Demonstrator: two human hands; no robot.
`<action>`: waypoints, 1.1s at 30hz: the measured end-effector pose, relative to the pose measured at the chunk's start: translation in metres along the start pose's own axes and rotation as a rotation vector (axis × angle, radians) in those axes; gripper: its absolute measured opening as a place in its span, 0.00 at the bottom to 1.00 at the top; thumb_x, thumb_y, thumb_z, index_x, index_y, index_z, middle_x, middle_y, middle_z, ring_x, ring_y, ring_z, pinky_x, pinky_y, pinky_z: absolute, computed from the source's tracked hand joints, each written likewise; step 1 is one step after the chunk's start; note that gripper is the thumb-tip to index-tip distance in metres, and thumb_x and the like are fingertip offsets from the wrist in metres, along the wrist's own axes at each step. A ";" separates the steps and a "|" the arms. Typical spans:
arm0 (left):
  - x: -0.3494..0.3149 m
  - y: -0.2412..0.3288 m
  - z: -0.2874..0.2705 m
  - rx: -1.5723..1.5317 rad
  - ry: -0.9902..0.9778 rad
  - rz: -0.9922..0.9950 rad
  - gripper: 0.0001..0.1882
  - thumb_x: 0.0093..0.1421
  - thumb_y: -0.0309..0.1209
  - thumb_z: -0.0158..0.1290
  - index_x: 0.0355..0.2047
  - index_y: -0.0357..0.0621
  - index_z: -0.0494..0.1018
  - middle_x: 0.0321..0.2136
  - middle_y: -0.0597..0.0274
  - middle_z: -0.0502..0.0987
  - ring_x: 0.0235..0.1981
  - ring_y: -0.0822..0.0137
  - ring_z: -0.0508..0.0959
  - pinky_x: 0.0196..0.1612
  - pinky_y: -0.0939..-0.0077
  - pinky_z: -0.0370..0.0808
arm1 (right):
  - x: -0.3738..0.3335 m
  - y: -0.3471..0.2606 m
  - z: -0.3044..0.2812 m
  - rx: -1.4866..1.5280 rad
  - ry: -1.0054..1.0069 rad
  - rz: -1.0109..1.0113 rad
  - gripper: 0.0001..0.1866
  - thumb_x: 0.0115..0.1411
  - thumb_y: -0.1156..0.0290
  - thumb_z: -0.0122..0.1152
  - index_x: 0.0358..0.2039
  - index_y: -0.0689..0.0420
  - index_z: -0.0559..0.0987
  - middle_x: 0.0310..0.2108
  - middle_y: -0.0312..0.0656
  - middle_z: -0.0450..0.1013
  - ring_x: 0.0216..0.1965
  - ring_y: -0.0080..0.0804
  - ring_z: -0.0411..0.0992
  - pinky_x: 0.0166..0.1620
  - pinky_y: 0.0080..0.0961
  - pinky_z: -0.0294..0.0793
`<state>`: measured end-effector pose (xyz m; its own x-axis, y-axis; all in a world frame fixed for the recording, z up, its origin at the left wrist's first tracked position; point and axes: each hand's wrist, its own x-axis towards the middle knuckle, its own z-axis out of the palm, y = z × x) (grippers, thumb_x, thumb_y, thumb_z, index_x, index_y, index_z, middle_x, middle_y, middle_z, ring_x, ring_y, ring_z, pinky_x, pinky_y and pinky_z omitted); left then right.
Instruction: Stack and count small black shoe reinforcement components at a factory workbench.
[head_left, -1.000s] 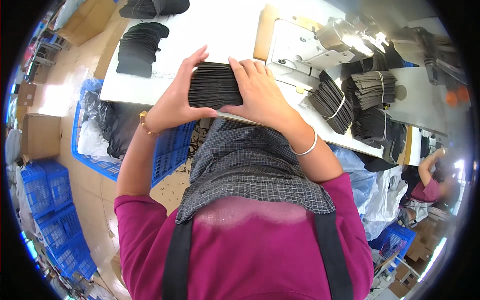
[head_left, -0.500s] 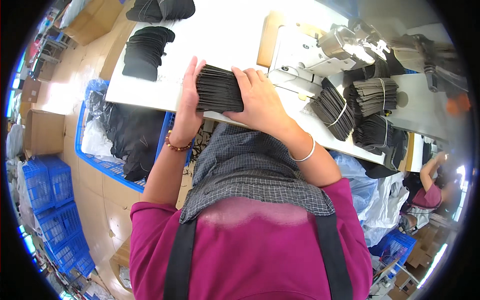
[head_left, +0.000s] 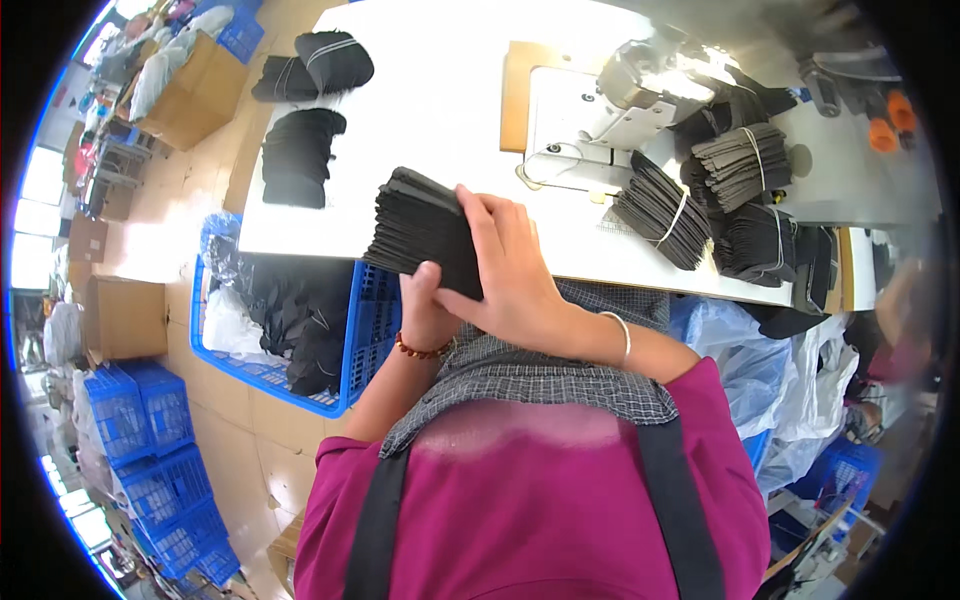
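Note:
A thick stack of black fabric pieces [head_left: 425,225] is held tilted over the near edge of the white table, its layered edges facing left. My left hand [head_left: 425,308] grips it from below at the near side, thumb up against the stack and most fingers hidden beneath. My right hand [head_left: 512,265] is closed along the stack's right side, fingers pointing away from me. To the left lies another black stack [head_left: 298,158], with tied black bundles [head_left: 335,62] beyond it.
A sewing machine [head_left: 640,90] stands at the back right. Near it lie a tied dark bundle [head_left: 660,212], a grey bundle [head_left: 742,160] and another black bundle [head_left: 757,243]. A blue crate [head_left: 370,325] with dark cloth stands below the table's left edge. Plastic bags [head_left: 735,350] hang at right.
The stack has turned from lying level between my two palms to a tilt. My left hand has slid from its left side to underneath its near end. The whole view has shifted.

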<state>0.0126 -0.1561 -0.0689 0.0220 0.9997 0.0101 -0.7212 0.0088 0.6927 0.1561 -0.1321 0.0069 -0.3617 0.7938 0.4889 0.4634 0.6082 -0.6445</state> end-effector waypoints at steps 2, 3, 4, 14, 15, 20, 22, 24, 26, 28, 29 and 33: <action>0.003 0.014 0.012 -0.031 -0.056 -0.007 0.43 0.63 0.47 0.54 0.70 0.36 0.51 0.67 0.50 0.61 0.65 0.56 0.66 0.66 0.57 0.66 | -0.002 0.005 -0.015 0.025 -0.072 0.004 0.45 0.50 0.62 0.74 0.64 0.66 0.62 0.52 0.53 0.64 0.53 0.50 0.64 0.54 0.46 0.65; 0.002 0.022 0.021 -0.066 -0.096 -0.006 0.44 0.63 0.49 0.52 0.70 0.36 0.50 0.68 0.49 0.60 0.66 0.55 0.66 0.67 0.56 0.66 | -0.005 0.007 -0.021 0.058 -0.160 0.003 0.41 0.53 0.63 0.72 0.63 0.65 0.63 0.53 0.53 0.64 0.53 0.50 0.64 0.54 0.45 0.65; 0.001 0.026 0.011 -0.061 -0.145 -0.070 0.44 0.63 0.54 0.51 0.70 0.37 0.52 0.68 0.46 0.60 0.64 0.52 0.69 0.66 0.53 0.67 | -0.005 0.012 -0.022 0.163 -0.099 0.037 0.30 0.59 0.64 0.69 0.57 0.65 0.69 0.46 0.49 0.70 0.44 0.41 0.72 0.46 0.37 0.72; -0.021 0.027 -0.020 -0.040 -0.109 -0.281 0.41 0.63 0.52 0.55 0.66 0.36 0.60 0.61 0.49 0.70 0.59 0.55 0.74 0.63 0.56 0.72 | 0.002 0.044 -0.032 0.556 -0.205 0.365 0.16 0.64 0.64 0.66 0.47 0.61 0.77 0.35 0.36 0.75 0.28 0.16 0.71 0.31 0.16 0.72; -0.021 0.025 -0.019 -0.043 -0.108 -0.282 0.41 0.63 0.52 0.55 0.66 0.36 0.60 0.61 0.49 0.70 0.59 0.55 0.74 0.63 0.56 0.72 | 0.000 0.046 -0.030 0.555 -0.207 0.367 0.16 0.64 0.64 0.66 0.47 0.61 0.77 0.35 0.36 0.75 0.28 0.16 0.71 0.31 0.16 0.72; -0.017 0.021 -0.016 -0.166 -0.029 -0.292 0.39 0.64 0.52 0.53 0.65 0.35 0.61 0.60 0.48 0.72 0.57 0.54 0.76 0.60 0.56 0.74 | 0.001 0.043 -0.039 0.703 -0.256 0.502 0.14 0.69 0.65 0.59 0.47 0.62 0.77 0.27 0.34 0.75 0.24 0.16 0.70 0.28 0.15 0.72; -0.015 0.022 -0.016 -0.195 -0.055 -0.306 0.39 0.64 0.52 0.53 0.65 0.35 0.61 0.59 0.47 0.72 0.56 0.54 0.76 0.60 0.56 0.74 | 0.001 0.042 -0.040 0.712 -0.254 0.532 0.13 0.70 0.66 0.58 0.48 0.63 0.77 0.25 0.34 0.74 0.23 0.16 0.69 0.27 0.16 0.72; -0.013 0.022 -0.014 -0.222 -0.084 -0.317 0.38 0.64 0.51 0.52 0.65 0.35 0.62 0.59 0.47 0.72 0.56 0.54 0.77 0.59 0.55 0.75 | 0.001 0.041 -0.039 0.721 -0.251 0.559 0.13 0.70 0.67 0.56 0.49 0.63 0.77 0.23 0.33 0.74 0.22 0.15 0.69 0.26 0.16 0.72; -0.010 0.024 -0.008 -0.152 -0.029 -0.297 0.38 0.63 0.50 0.53 0.65 0.35 0.62 0.58 0.47 0.73 0.56 0.53 0.77 0.60 0.55 0.75 | 0.001 0.041 -0.035 0.686 -0.195 0.529 0.13 0.70 0.70 0.56 0.49 0.63 0.78 0.25 0.34 0.75 0.23 0.16 0.70 0.25 0.16 0.72; -0.010 0.024 -0.014 -0.213 -0.051 -0.305 0.38 0.63 0.50 0.53 0.65 0.35 0.62 0.58 0.47 0.73 0.56 0.53 0.77 0.60 0.55 0.75 | 0.000 0.035 -0.033 0.699 -0.131 0.500 0.12 0.69 0.72 0.57 0.49 0.63 0.79 0.26 0.35 0.75 0.24 0.16 0.71 0.26 0.17 0.73; -0.009 0.025 -0.017 -0.273 -0.071 -0.320 0.37 0.63 0.49 0.53 0.65 0.35 0.62 0.58 0.47 0.73 0.56 0.53 0.77 0.60 0.55 0.74 | 0.001 0.034 -0.032 0.715 -0.065 0.477 0.11 0.68 0.74 0.57 0.48 0.63 0.80 0.28 0.35 0.76 0.24 0.17 0.71 0.26 0.17 0.73; -0.011 0.026 -0.020 -0.251 -0.047 -0.332 0.37 0.64 0.48 0.53 0.65 0.35 0.62 0.58 0.47 0.73 0.56 0.54 0.77 0.60 0.56 0.74 | -0.001 0.042 -0.026 0.388 -0.022 0.165 0.12 0.65 0.77 0.59 0.48 0.61 0.80 0.30 0.36 0.77 0.25 0.19 0.71 0.29 0.18 0.76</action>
<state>-0.0205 -0.1664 -0.0651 0.3091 0.9395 -0.1476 -0.8157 0.3417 0.4667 0.1971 -0.1076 -0.0052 -0.3278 0.8772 0.3508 0.1795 0.4224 -0.8885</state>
